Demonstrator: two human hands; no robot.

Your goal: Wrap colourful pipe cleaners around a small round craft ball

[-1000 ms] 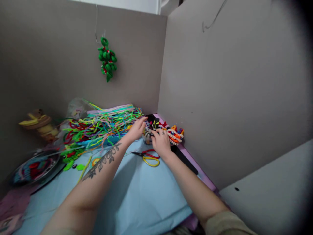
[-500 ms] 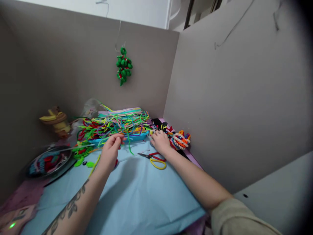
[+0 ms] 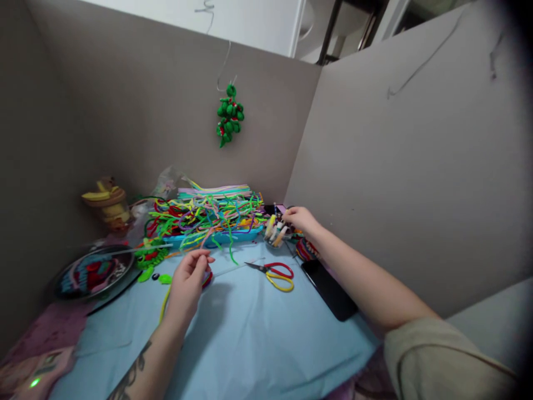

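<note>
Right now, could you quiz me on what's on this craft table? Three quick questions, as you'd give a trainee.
1. True or false: the scissors lie on the blue sheet.
2. Pick one: the right hand is nearest to A) a paint pot, B) the cup of pens, C) a laptop.
3. Fill in: the scissors' handles are red and ___.
Key: 1 true; 2 B; 3 yellow.
</note>
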